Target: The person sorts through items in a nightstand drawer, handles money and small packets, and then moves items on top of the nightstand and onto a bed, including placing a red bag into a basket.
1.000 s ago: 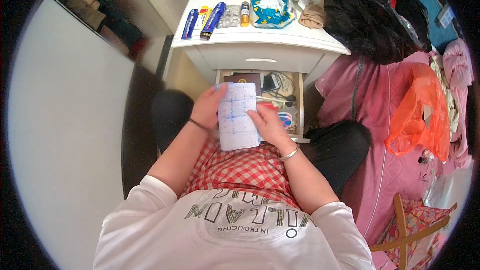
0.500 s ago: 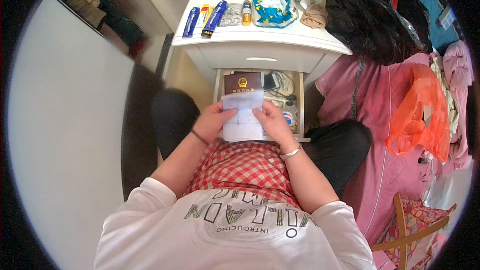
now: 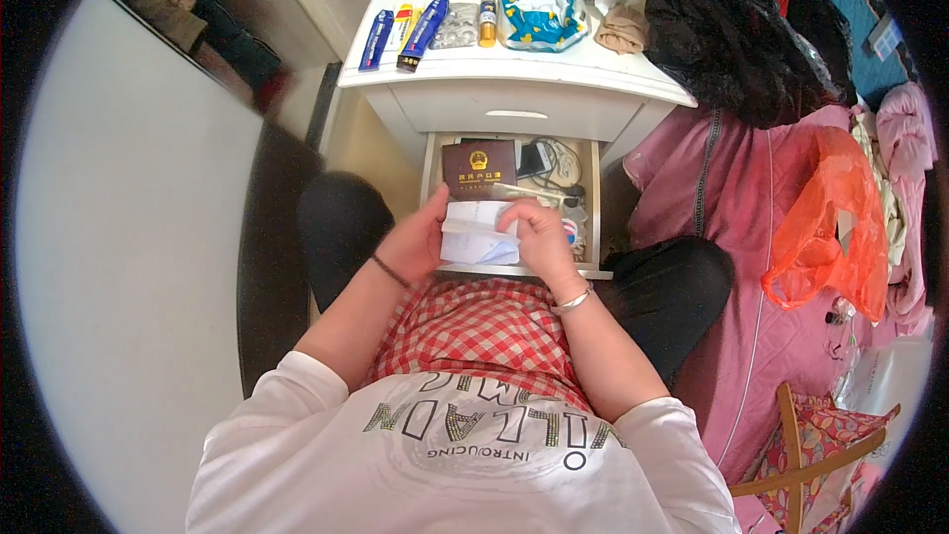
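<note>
Clearly the work in hand is folding a sheet of paper over an open drawer, and doing it well seems to come down to even pressure from both sides. Starting at the left, the left hand [image 3: 413, 242] is clamped on the left edge of the folded white paper [image 3: 476, 235], thumb on top and fingers curled beneath, a dark band at its wrist. The paper sits between the two hands, held just above the front lip of the open drawer [image 3: 596, 200], partly doubled over with a blue-lined face showing below. Behind it in the drawer lies a dark red booklet [image 3: 479, 167], with cables and small oddments to its right. The right hand [image 3: 539, 237], wearing a silver bangle, is closed on the paper's right edge, fingertips pressing along the top of the fold. To crease it cleanly, I judge the edges should be lined up before either thumb runs along the fold. Up on the white bench [image 3: 554, 74] stand tubes and a blue packet, well apart from the hands.
</note>
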The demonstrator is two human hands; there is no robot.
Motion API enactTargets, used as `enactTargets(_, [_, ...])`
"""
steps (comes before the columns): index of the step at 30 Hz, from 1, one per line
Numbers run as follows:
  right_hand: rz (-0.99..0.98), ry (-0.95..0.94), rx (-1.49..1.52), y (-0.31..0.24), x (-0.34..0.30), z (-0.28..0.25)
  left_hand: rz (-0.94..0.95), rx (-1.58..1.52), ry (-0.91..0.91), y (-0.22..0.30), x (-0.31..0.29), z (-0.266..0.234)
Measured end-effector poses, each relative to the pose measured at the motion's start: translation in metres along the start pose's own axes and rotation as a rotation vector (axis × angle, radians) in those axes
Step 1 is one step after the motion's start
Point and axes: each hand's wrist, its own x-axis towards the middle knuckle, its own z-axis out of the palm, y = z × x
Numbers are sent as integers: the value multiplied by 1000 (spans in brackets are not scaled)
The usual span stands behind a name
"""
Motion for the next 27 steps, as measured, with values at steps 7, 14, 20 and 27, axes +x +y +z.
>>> enactTargets(7, [104, -2, 80, 4, 1, 1, -15, 199, -42, -12, 7, -14])
enactTargets(14, [372, 72, 600, 3, 9, -3, 109, 244, 54, -17, 5, -9])
enactTargets(20, [362, 22, 204, 2, 1, 7, 335, 499, 255, -26, 4, 0])
enactTargets(27, [342, -51, 192, 27, 4, 9, 301, 409, 223, -29, 1, -2])
